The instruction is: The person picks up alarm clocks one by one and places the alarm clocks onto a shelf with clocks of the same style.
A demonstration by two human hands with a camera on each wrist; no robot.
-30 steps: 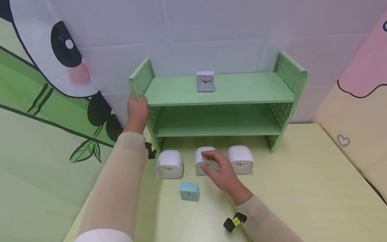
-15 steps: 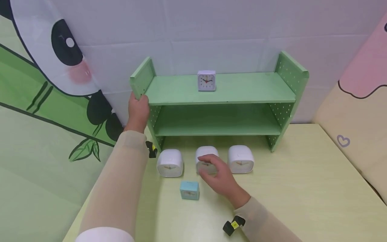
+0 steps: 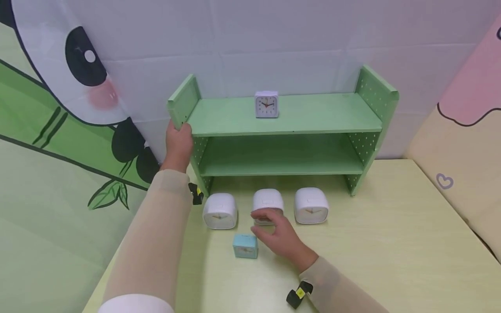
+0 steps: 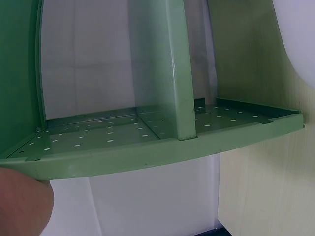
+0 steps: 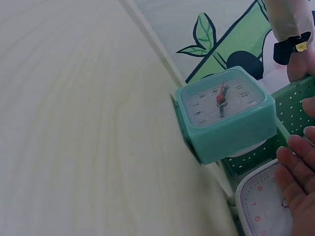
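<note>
My left hand [image 3: 178,145] grips the left side panel of a green two-tier shelf [image 3: 328,114]. In the left wrist view, part of that hand [image 4: 24,204] shows against the panel's edge [image 4: 113,164]. With fingers and thumb bent apart and nothing between them, my right hand [image 3: 279,237] hovers before the middle white clock [image 3: 268,198], partly covering it. Just left of its thumb stands a small teal alarm clock [image 3: 245,246]. The right wrist view shows this teal clock's dial [image 5: 219,103] close up, with the fingers [image 5: 298,169] in front of a white clock [image 5: 258,206].
A lilac alarm clock [image 3: 267,104] stands on the shelf's upper board. Two more white clocks, one left [image 3: 220,211] and one right [image 3: 311,206], flank the middle one before the shelf. A pale wooden table [image 3: 391,243] carries everything; a printed cloth [image 3: 282,39] hangs behind.
My right hand has moved left and slightly down, from the middle white clock toward the teal clock. The left hand keeps its grip, and the clocks and shelf stay put.
</note>
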